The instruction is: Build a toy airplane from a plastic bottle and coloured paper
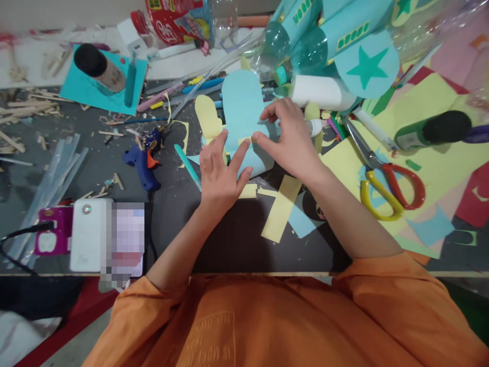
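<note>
A light blue paper cutout with a rounded top lies in front of me. My left hand rests on its lower part with fingers spread, the index fingertip at a small yellow paper strip. Over the cutout's right side is my right hand, thumb and fingers apart, its thumb tip close to the same strip. A yellow rounded paper piece lies just beyond my left fingers, which partly cover its lower end. Whether anything lies beneath my palms is hidden.
Scissors with red and yellow handles lie on paper at right, near a dark-capped green bottle. A blue glue gun, power bank and phone are at left. Blue-wrapped plastic bottles lie behind. Yellow paper scraps lie nearer me.
</note>
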Tool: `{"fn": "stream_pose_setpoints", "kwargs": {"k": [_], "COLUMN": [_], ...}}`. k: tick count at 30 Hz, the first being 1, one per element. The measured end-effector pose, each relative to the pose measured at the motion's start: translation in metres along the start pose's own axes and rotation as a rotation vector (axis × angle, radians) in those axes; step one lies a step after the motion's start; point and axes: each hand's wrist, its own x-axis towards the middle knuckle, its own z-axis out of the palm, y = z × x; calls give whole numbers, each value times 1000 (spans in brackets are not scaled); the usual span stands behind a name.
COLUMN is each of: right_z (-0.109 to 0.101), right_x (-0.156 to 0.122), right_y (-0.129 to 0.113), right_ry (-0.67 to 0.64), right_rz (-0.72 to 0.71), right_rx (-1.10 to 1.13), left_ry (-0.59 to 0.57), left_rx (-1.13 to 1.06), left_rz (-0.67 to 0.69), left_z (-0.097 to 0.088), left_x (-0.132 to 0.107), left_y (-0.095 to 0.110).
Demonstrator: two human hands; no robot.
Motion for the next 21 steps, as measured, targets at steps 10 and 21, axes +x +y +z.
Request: {"fn": "stream_pose_setpoints", "kwargs": {"k": [10,21], "right_z": [-5,-10], "right_x": [3,5], "right_y": [-15,-18], "right_ry": [-27,-85], "right_rz": [66,109], "right_rx": [-80,-51], "left_ry": [-49,-120], "left_rx": [28,-14], "left_rz": [-10,-73], "left_z": [-7,-7], "left_x": [0,2], "left_y": [4,4]}}
